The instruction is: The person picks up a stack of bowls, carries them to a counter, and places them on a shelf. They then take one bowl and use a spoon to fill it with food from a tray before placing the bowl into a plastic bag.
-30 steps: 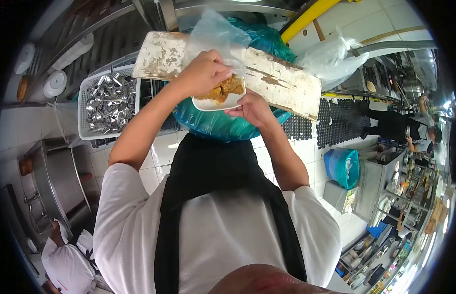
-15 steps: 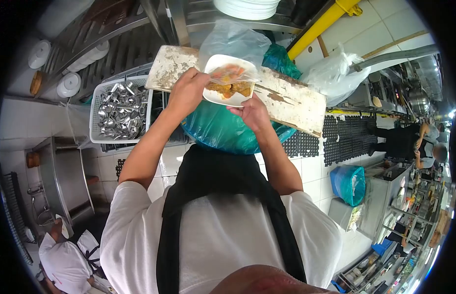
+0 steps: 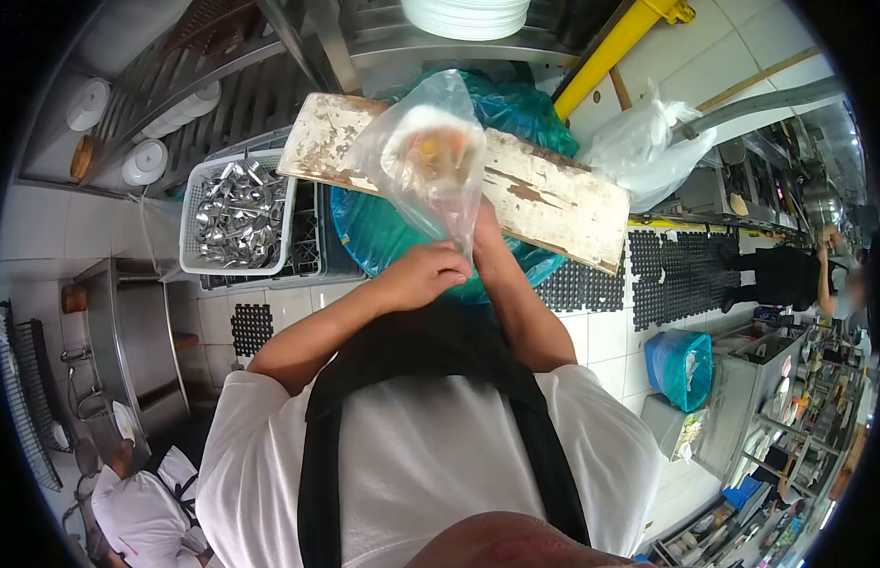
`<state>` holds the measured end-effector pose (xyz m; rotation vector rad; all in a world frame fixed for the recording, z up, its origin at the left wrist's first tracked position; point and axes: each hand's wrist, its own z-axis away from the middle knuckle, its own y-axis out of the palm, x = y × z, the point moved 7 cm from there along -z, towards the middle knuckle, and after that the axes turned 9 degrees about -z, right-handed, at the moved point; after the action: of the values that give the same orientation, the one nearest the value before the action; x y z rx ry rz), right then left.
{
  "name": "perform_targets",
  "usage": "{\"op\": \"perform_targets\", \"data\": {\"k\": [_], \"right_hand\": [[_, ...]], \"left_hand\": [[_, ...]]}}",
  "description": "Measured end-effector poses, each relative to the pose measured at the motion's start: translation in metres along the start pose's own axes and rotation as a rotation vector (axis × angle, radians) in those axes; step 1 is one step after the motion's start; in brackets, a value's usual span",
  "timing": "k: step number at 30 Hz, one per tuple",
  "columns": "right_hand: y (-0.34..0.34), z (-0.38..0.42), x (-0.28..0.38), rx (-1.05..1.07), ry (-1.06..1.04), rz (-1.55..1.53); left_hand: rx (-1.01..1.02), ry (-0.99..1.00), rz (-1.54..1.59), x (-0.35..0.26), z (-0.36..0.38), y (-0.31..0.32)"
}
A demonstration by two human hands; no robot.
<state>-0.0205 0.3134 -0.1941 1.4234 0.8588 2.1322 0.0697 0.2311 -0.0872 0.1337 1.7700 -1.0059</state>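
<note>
A white plate [image 3: 397,156] with orange and yellow-brown food on it shows blurred through a clear plastic bag [image 3: 449,95] over the board. The bag narrows toward my body. My left hand [image 3: 423,276] has its fingers closed on the narrow lower end of the bag. My right hand [image 3: 485,232] is at the bag's right side, below the plate; its fingers are hidden behind the plastic. Beneath both lies a worn white board [image 3: 554,194] across a bin lined with a green bag [image 3: 388,227].
A white basket of cutlery [image 3: 237,216] stands left of the bin, stacked plates [image 3: 466,17] above. White plastic bags [image 3: 639,147] hang at the right near a yellow pipe [image 3: 606,57]. One person [image 3: 142,502] is at lower left, another [image 3: 785,276] at far right.
The clear bag now covers the plate. My left hand has moved from the plate's left side down to the bag's lower end. My right hand's fingers have become hidden.
</note>
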Motion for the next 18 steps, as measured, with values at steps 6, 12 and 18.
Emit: {"op": "perform_targets", "data": {"k": [6, 12, 18], "right_hand": [[0.014, 0.012, 0.011, 0.119, -0.048, -0.203], [-0.022, -0.010, 0.030, 0.156, 0.145, 0.282], [-0.050, 0.021, 0.100, -0.232, -0.138, 0.501]], "left_hand": [[-0.077, -0.350, 0.085, 0.006, 0.003, -0.055], [-0.632, -0.544, -0.584, 0.101, 0.009, -0.136], [-0.664, -0.745, -0.444, 0.128, 0.010, -0.126]]}}
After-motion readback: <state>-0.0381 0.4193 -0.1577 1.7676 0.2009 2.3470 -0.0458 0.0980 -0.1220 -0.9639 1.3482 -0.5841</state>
